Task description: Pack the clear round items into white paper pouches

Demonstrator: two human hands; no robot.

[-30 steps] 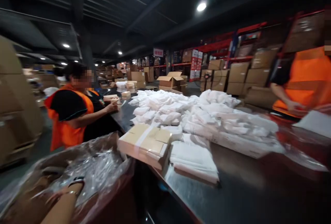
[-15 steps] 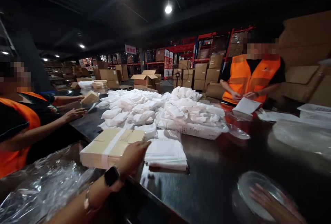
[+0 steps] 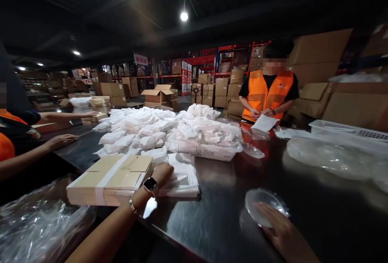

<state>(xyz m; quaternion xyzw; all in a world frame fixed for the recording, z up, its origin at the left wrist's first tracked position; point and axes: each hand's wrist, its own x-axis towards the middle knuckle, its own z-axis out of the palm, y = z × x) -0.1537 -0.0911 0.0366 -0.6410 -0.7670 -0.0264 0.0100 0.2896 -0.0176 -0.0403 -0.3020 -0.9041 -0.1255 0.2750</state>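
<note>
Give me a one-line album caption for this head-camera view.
Left hand rests on flat white packets beside bundled cardboard; right hand touches a clear plastic bag on the dark table.

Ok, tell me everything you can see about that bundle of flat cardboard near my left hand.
The cardboard bundle is a low stack of flat tan sheets, likely folded boxes, bound by a pale strap across its middle. It lies flat at the near edge of the dark table, one corner toward the camera. Clear plastic sits just below it. A white stack lies at its right end. The left hand rests at that end, on the white stack.
</note>
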